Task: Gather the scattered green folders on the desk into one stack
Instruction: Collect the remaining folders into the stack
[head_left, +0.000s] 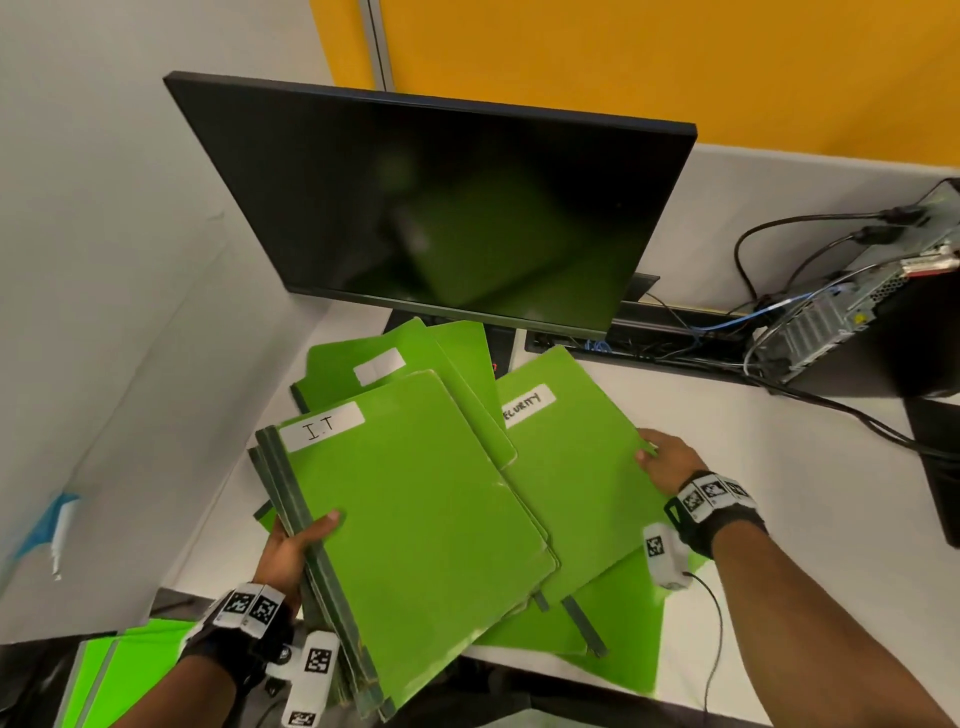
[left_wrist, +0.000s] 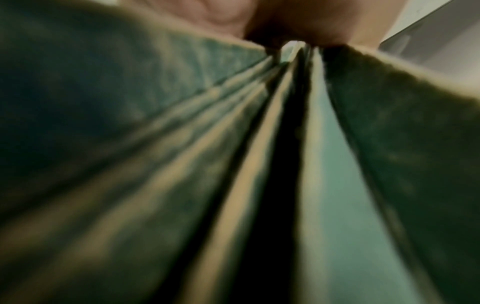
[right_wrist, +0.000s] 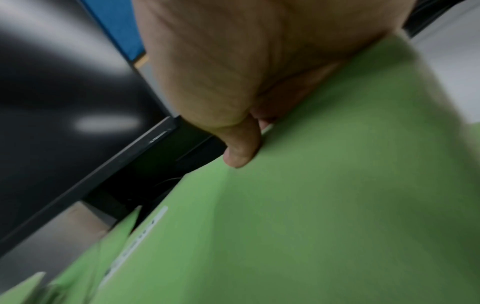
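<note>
My left hand (head_left: 298, 540) grips a stack of green folders (head_left: 415, 525) by its dark spine edge, thumb on top; the top folder is labelled "I.T". The left wrist view fills with the blurred spines of the stack (left_wrist: 182, 164). My right hand (head_left: 662, 460) pinches the right edge of the green folder labelled "SECURITY" (head_left: 571, 457), thumb on top; the same folder (right_wrist: 311, 205) shows in the right wrist view under the thumb of my right hand (right_wrist: 241, 152). More green folders (head_left: 405, 358) lie fanned behind the stack, and another folder (head_left: 623, 639) lies under the "SECURITY" one at the desk's front edge.
A dark monitor (head_left: 441, 208) stands just behind the folders on the white desk (head_left: 779, 467). A computer case (head_left: 857, 301) with tangled cables sits at the back right. White partition walls (head_left: 104, 260) close the left side. More green folders (head_left: 104, 675) lie below the desk at the lower left.
</note>
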